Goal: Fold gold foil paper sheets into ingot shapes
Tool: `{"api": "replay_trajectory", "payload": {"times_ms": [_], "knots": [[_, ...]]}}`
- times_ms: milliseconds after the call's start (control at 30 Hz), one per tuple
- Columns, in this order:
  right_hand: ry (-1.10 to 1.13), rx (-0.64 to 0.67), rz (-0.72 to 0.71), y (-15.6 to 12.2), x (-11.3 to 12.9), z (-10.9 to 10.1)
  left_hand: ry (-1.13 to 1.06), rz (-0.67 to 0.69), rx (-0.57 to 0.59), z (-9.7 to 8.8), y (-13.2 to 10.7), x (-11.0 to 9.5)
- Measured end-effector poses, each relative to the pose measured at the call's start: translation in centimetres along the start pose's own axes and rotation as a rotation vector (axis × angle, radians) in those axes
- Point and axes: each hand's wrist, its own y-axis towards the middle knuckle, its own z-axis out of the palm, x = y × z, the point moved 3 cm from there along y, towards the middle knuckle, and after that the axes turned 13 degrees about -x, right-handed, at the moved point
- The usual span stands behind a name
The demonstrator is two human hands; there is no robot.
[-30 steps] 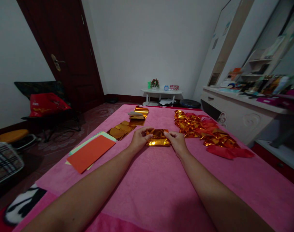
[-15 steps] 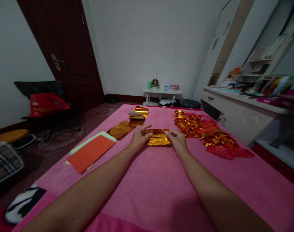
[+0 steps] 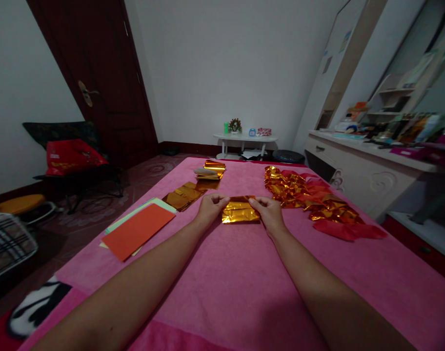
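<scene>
From the head camera, a person has both arms stretched out over a pink blanket (image 3: 215, 287). A folded sheet of shiny gold foil (image 3: 240, 213) is in the middle, between the two hands. The left hand (image 3: 210, 208) pinches its top left corner with thumb and fingers. The right hand (image 3: 270, 212) pinches the top right side, with the thumb on top. The fingers cover bits of the foil's edges.

Just left of the left hand lies a flat stack of dull gold foil (image 3: 185, 196). Nearer the person is an orange paper (image 3: 139, 231) on top of pale green and yellow papers (image 3: 116, 222). Farther back is a shiny gold roll (image 3: 215, 167), with a grey oval thing (image 3: 204, 171) next to it; what that is, one cannot tell. To the right, close past the right hand, there is a long, crinkly heap of gold foil (image 3: 286, 185) with red pieces (image 3: 349, 230) in it.

By the back wall, a small white table (image 3: 244, 138) has a potted plant (image 3: 235, 125) on it. A red bag (image 3: 74, 157) sits on a dark chair (image 3: 63, 131) at the left, and a pale dresser (image 3: 369, 170) full of small things stands at the right.
</scene>
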Motion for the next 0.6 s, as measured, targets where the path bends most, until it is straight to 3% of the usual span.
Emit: {"api": "replay_trajectory", "payload": {"times_ms": [300, 600], "knots": [[0.039, 0.026, 0.014, 0.2, -0.4, -0.1, 0.029, 0.031, -0.099, -0.4, 0.2, 0.0], [0.037, 0.03, 0.016, 0.1, -0.2, 0.0, -0.087, -0.011, -0.067, -0.4, 1.3, 1.7]]}}
